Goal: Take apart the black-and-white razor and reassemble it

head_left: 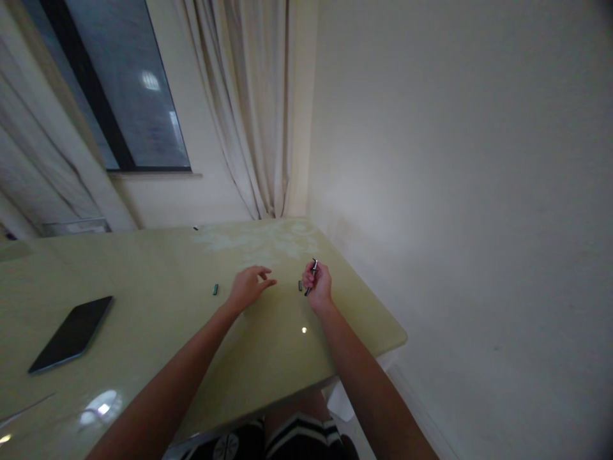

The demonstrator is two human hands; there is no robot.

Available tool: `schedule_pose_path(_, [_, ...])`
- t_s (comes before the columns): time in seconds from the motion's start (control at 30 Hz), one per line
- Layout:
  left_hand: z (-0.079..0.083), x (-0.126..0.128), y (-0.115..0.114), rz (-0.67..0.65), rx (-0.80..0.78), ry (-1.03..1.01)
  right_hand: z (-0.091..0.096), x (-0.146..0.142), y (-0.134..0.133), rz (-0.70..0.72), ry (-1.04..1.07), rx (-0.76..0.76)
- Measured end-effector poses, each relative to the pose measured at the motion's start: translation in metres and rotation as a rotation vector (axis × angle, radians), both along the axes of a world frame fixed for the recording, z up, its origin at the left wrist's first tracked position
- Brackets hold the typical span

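My right hand (318,285) is closed around a slim black-and-silver object (313,268), whose ends stick out above and below the fingers; its exact kind I cannot make out. Just left of that hand, a small dark green cylinder (300,285), which looks like a battery, lies on the table. My left hand (249,285) hovers over the tabletop, thumb and fingers apart, with nothing in it. A second small dark green cylinder (215,289) of the same look rests to the left of it.
The pale yellow-green glossy table (158,287) meets a wall (454,191) on the right. A dark tablet-like slab (71,334) lies at the left. A tiny dark item (195,228) sits by the far edge. Curtains (249,108) and a window (134,83) are behind.
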State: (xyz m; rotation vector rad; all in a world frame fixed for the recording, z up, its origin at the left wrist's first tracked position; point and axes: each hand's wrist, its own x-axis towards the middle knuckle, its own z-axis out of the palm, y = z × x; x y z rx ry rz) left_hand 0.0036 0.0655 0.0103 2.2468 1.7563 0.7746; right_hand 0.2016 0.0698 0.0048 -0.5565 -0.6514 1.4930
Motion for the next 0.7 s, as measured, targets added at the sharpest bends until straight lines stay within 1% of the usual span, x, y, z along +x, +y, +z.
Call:
schedule_pose_path(0.1, [-0.002, -0.068, -0.011, 0.153, 0.028, -0.037, -0.003, -0.001, 0.000, 0.015, -0.058, 0.015])
schedule_pose_path(0.17, [-0.008, -0.110, -0.020, 0.275, 0.013, 0.022, -0.005, -0.004, 0.000, 0.005, -0.110, 0.039])
schedule_pose_path(0.23, [-0.016, -0.142, -0.029, 0.400, -0.046, 0.078, -0.006, -0.010, 0.001, -0.015, -0.172, 0.072])
schedule_pose_path(0.3, [-0.024, -0.160, -0.034, 0.431, -0.119, 0.106, -0.003, -0.020, 0.002, -0.027, -0.246, 0.115])
schedule_pose_path(0.4, [-0.030, -0.166, -0.034, 0.416, -0.160, 0.106, 0.007, -0.044, 0.005, -0.004, -0.384, 0.190])
schedule_pose_path(0.47, [-0.032, -0.164, -0.031, 0.417, -0.133, 0.086, 0.012, -0.062, 0.006, 0.017, -0.448, 0.212])
schedule_pose_path(0.53, [-0.033, -0.159, -0.031, 0.413, -0.070, 0.051, 0.012, -0.079, 0.003, 0.013, -0.451, 0.202])
schedule_pose_path(0.6, [-0.031, -0.151, -0.035, 0.379, 0.050, -0.032, 0.006, -0.091, -0.005, 0.010, -0.431, 0.169])
schedule_pose_path(0.7, [-0.019, -0.128, -0.047, 0.243, 0.341, -0.235, -0.004, -0.095, -0.020, 0.076, -0.433, 0.114])
